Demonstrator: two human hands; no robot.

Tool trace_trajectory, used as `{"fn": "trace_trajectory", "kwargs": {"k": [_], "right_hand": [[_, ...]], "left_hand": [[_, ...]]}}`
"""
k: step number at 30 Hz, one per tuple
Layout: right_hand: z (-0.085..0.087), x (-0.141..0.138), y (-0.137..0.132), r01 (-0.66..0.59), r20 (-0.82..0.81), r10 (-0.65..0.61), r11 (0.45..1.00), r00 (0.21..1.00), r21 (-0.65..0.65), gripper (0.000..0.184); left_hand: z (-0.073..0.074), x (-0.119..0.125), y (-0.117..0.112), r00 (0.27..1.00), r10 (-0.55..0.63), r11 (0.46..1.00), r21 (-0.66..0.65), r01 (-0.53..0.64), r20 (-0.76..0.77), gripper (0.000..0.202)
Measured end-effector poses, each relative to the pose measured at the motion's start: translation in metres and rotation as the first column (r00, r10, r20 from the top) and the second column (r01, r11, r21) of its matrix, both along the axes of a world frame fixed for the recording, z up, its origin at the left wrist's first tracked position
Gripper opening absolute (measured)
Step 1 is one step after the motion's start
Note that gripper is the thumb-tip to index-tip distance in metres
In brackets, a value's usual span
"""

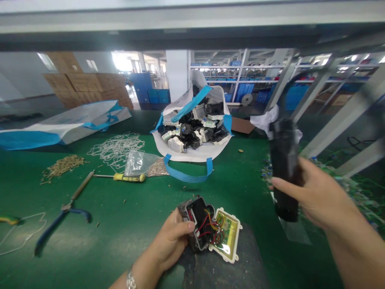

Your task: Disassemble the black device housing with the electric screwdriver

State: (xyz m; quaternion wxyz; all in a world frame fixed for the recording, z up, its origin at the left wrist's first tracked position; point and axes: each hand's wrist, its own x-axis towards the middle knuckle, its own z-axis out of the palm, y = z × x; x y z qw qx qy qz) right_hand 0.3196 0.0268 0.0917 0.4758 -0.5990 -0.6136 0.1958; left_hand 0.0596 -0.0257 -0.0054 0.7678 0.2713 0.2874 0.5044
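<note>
My left hand (173, 237) is closed on the side of an opened black plastic housing (197, 224), thumb on its rim. Red, yellow and black wires run from the housing to a cream cover (230, 237) that holds a green circuit board. The cover lies just right of the housing, over a dark mat (228, 269). On the right, my right hand (313, 192) is wrapped around a black electric screwdriver (284, 168), held upright and blurred. A cord shows above it; its lower tip cannot be made out.
A white bag (192, 154) of black-and-cream housings stands behind. To the left lie pliers (66, 206), a yellow-handled screwdriver (129, 177), white cords (117, 148), a pile of small tan pieces (64, 165) and a plastic bag of screws (158, 166). Green-wired parts (345, 188) and metal posts stand right.
</note>
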Motion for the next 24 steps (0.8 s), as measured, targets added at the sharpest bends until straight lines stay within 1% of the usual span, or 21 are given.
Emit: {"fn": "trace_trajectory", "kwargs": {"k": [1, 2, 3, 4, 6, 7, 9, 11, 13, 15, 18, 24], "right_hand": [[0.014, -0.009, -0.006, -0.043, -0.215, 0.056, 0.997, 0.975, 0.064, 0.038], [0.027, -0.018, -0.012, -0.103, -0.375, 0.15, 0.984, 0.915, 0.144, 0.037], [0.037, -0.029, -0.018, -0.145, -0.478, 0.251, 0.958, 0.841, 0.248, 0.039], [0.044, -0.039, -0.023, -0.145, -0.532, 0.312, 0.932, 0.787, 0.332, 0.041], [0.049, -0.059, -0.029, -0.111, -0.571, 0.357, 0.901, 0.739, 0.42, 0.039], [0.048, -0.066, -0.031, -0.082, -0.579, 0.358, 0.891, 0.732, 0.447, 0.038], [0.041, -0.078, -0.03, -0.024, -0.583, 0.35, 0.87, 0.733, 0.493, 0.034], [0.03, -0.083, -0.026, 0.012, -0.597, 0.34, 0.862, 0.727, 0.506, 0.033], [0.021, -0.086, -0.021, 0.017, -0.626, 0.329, 0.877, 0.707, 0.479, 0.032], [0.015, -0.086, -0.016, 0.0, -0.654, 0.32, 0.898, 0.685, 0.439, 0.027], [0.013, -0.086, -0.014, -0.033, -0.68, 0.317, 0.918, 0.661, 0.396, 0.025], [0.014, -0.087, -0.02, -0.076, -0.688, 0.323, 0.928, 0.649, 0.364, 0.034]], "left_hand": [[0.0, 0.0, 0.0, 1.0, -0.001, 1.0, 0.003, 0.001, -0.007, 0.046], [0.001, 0.0, 0.0, 1.0, -0.002, 1.0, 0.006, 0.002, -0.014, 0.047], [0.001, 0.0, -0.001, 1.0, -0.008, 1.0, 0.011, 0.009, -0.024, 0.047], [0.001, -0.001, -0.001, 0.999, -0.014, 1.0, 0.013, 0.014, -0.033, 0.047], [0.001, -0.001, -0.002, 0.999, -0.022, 1.0, 0.014, 0.023, -0.043, 0.048], [0.002, -0.001, -0.002, 0.999, -0.023, 1.0, 0.013, 0.024, -0.046, 0.049], [0.002, -0.001, -0.002, 0.999, -0.021, 1.0, 0.01, 0.022, -0.049, 0.049], [0.002, -0.001, -0.002, 0.998, -0.017, 1.0, 0.004, 0.017, -0.054, 0.05], [0.002, -0.001, -0.002, 0.999, -0.016, 1.0, -0.001, 0.016, -0.051, 0.05], [0.002, -0.002, -0.003, 0.999, -0.02, 1.0, -0.006, 0.02, -0.043, 0.05], [0.0, -0.002, -0.003, 0.999, -0.024, 1.0, -0.008, 0.023, -0.022, 0.049], [-0.001, -0.003, -0.004, 0.999, -0.037, 0.999, 0.006, 0.037, -0.033, 0.047]]}}
